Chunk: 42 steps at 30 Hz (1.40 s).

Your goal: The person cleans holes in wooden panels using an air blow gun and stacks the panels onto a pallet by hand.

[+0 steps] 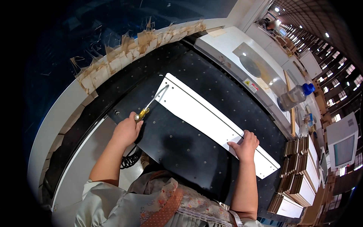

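A long white board with small drilled holes near both ends lies slantwise on a black worktable. My left hand is closed round a yellow air blow gun. Its thin metal tube reaches over the board's far left end, with the tip close to the holes there. I cannot tell whether the tip touches the board. My right hand grips the board nearer its right end, thumb on the white face and fingers over the far edge.
The black worktable is dotted with small fittings. Stacked boards stand at the right. A blue-capped bottle rests on the white machine beam behind. A torn brush curtain edges the far left. A black coiled hose hangs below my left arm.
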{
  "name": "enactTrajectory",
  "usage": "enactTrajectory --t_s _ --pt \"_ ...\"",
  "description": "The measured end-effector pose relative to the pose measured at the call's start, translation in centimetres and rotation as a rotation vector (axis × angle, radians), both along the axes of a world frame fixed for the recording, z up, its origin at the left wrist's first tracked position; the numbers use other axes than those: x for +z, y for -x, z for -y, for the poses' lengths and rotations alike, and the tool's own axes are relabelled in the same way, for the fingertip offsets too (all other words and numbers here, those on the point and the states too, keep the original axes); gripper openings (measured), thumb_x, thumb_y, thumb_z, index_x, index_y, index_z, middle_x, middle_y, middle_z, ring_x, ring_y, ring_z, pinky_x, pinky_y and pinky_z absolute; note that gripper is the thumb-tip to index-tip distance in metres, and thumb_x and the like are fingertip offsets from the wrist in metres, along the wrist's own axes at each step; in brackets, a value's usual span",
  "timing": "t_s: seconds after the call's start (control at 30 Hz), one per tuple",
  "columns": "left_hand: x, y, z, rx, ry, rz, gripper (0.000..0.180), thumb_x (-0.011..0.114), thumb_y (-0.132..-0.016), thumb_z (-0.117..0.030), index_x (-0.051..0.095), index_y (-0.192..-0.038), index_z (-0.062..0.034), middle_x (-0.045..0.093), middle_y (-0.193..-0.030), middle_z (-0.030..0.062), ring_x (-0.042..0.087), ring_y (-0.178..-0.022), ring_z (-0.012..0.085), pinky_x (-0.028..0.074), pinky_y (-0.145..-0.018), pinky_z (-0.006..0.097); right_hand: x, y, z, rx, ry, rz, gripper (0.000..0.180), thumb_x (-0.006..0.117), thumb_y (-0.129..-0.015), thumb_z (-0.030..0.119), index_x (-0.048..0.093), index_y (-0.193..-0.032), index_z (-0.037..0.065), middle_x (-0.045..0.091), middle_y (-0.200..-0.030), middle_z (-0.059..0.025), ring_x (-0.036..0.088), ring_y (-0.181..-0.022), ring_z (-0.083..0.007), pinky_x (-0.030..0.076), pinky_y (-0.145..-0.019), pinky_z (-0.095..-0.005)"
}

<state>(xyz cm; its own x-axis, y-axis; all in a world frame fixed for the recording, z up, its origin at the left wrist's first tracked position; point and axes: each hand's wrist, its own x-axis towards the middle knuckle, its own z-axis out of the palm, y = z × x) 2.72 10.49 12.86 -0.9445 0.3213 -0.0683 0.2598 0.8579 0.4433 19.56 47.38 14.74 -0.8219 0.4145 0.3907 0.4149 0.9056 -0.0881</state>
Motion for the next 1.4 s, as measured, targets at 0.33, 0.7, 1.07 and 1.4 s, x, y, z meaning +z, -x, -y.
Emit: enactTrajectory --t_s 0.33,0.7,1.07,1.4 --pt "0.2 0.7 0.0 -0.014 0.025 -0.021 0.032 0.048 -0.090 -0.029 0.043 -0.103 0.0005 0.061 -0.076 0.0227 0.059 -0.074 0.0408 0.047 -0.066 0.048 -0.2 0.0 -0.3 0.030 -0.013 -0.034 0.069 0.083 -0.048 0.033 0.054 -0.104 0.003 0.054 -0.092 -0.0097 0.049 -0.092 -0.0295 0.032 -0.088 -0.0408" --pt "-1.4 -1.7 1.7 -0.053 0.120 0.156 0.033 0.050 -0.089 -0.028 0.043 -0.106 -0.0002 0.059 -0.077 0.0231 0.057 -0.075 0.0420 0.044 -0.066 0.048 -0.3 0.0 -0.7 0.016 0.009 0.005 0.071 0.083 -0.049 0.034 0.053 -0.105 0.002 0.054 -0.094 -0.0100 0.049 -0.093 -0.0301 0.032 -0.089 -0.0410" --pt "-1.2 -0.9 2.5 -0.031 0.130 0.086 0.033 0.048 -0.090 -0.030 0.044 -0.106 -0.0011 0.062 -0.081 0.0207 0.059 -0.079 0.0386 0.047 -0.069 0.047 -0.1 0.1 -0.6 0.017 0.031 0.000 0.070 0.083 -0.049 0.033 0.053 -0.105 0.002 0.054 -0.093 -0.0105 0.049 -0.092 -0.0302 0.032 -0.088 -0.0410" --pt "-0.8 -0.3 2.3 0.019 0.209 0.080 0.031 0.048 -0.090 -0.029 0.044 -0.104 -0.0014 0.062 -0.083 0.0207 0.059 -0.079 0.0382 0.046 -0.070 0.047 0.2 0.1 -0.3 0.009 0.031 0.007 0.065 0.084 -0.049 0.030 0.054 -0.101 0.004 0.054 -0.091 -0.0103 0.050 -0.090 -0.0295 0.033 -0.086 -0.0405"
